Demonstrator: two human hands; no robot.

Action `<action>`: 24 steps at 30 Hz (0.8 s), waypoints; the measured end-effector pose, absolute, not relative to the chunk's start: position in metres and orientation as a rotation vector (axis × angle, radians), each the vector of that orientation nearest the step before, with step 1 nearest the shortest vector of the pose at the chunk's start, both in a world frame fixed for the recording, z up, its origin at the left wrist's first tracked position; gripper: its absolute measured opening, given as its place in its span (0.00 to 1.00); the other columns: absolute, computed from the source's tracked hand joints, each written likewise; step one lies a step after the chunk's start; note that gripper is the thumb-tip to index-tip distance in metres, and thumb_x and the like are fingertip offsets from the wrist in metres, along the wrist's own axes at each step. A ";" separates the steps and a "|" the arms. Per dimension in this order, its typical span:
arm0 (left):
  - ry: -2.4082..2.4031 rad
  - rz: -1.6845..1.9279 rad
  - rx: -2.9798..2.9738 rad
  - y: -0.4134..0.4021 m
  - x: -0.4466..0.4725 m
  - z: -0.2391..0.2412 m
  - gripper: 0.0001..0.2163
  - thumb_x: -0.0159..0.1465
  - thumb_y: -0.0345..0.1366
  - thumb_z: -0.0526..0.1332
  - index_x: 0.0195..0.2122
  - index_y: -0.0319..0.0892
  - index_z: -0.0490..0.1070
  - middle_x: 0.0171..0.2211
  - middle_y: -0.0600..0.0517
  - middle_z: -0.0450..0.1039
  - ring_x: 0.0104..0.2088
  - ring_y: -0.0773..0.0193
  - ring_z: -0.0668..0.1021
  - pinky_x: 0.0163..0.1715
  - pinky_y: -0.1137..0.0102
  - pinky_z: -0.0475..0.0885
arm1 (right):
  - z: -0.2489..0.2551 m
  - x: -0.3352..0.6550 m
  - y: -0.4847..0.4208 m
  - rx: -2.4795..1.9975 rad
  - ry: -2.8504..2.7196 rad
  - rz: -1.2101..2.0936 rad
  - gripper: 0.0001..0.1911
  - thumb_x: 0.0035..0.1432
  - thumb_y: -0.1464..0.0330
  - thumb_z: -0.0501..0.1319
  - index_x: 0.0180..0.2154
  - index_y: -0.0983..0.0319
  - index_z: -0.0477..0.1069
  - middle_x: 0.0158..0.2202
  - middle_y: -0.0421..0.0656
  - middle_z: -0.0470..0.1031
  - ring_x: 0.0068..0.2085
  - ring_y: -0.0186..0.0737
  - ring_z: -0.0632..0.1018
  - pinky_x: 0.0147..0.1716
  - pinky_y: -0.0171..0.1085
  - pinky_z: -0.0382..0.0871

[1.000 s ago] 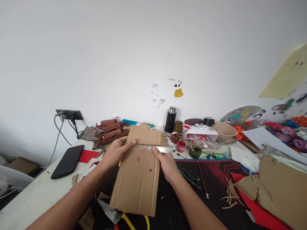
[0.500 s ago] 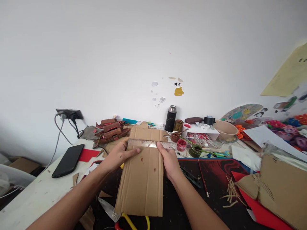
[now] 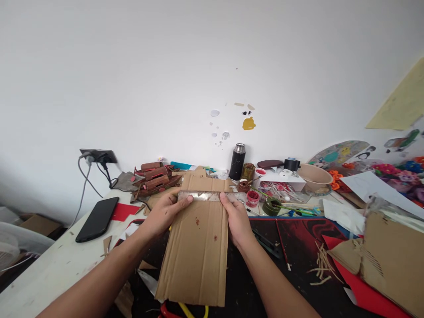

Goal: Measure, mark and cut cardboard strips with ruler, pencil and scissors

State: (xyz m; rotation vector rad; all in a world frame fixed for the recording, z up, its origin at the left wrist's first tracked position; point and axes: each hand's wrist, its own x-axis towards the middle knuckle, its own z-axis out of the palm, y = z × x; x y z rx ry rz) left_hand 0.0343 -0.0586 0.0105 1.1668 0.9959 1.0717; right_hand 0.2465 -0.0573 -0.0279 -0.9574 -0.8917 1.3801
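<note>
Both hands grip a brown piece of cardboard (image 3: 197,256) with a clear ruler (image 3: 205,195) laid across its upper part. My left hand (image 3: 168,210) is closed at the left edge, its thumb pressing the ruler's left end. At the right edge my right hand (image 3: 236,216) is closed too, thumb on the ruler and fingers hidden behind the board. The cardboard has a few dark red stains and tilts toward me. Beneath its lower end are scissors (image 3: 185,310) with red and yellow handles, mostly covered.
A phone (image 3: 97,219) lies at left on the white table. Behind are a brown model boat (image 3: 155,179), a black flask (image 3: 237,161) and open paint jars (image 3: 252,198). To the right are twisted paper strips (image 3: 321,265) and more cardboard (image 3: 394,256).
The ruler now shows more clearly across the board, and its left end has come under the left thumb. The cardboard's lower end sits slightly lower, covering more of the scissors.
</note>
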 end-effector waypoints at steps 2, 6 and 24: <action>0.999 1.100 1.169 -0.059 0.036 0.010 0.31 0.53 0.61 0.80 0.48 0.42 0.82 0.38 0.45 0.87 0.34 0.49 0.86 0.35 0.62 0.80 | -0.028 0.246 -0.058 -0.961 -0.885 1.391 0.33 0.46 0.36 0.77 0.32 0.60 0.87 0.36 0.52 0.90 0.52 0.69 0.87 0.56 0.58 0.79; 1.008 1.157 1.159 -0.060 0.039 0.009 0.27 0.54 0.63 0.79 0.37 0.43 0.80 0.34 0.48 0.85 0.30 0.55 0.83 0.31 0.66 0.77 | -0.029 0.245 -0.059 -0.957 -0.896 1.372 0.34 0.45 0.34 0.77 0.34 0.59 0.88 0.38 0.51 0.90 0.50 0.68 0.88 0.57 0.59 0.78; 0.984 1.178 1.085 -0.060 0.043 0.009 0.28 0.49 0.59 0.82 0.40 0.42 0.82 0.33 0.47 0.85 0.29 0.54 0.84 0.32 0.65 0.80 | -0.020 0.247 -0.061 -0.996 -0.890 1.307 0.36 0.42 0.33 0.77 0.34 0.58 0.87 0.34 0.50 0.89 0.53 0.69 0.86 0.56 0.58 0.79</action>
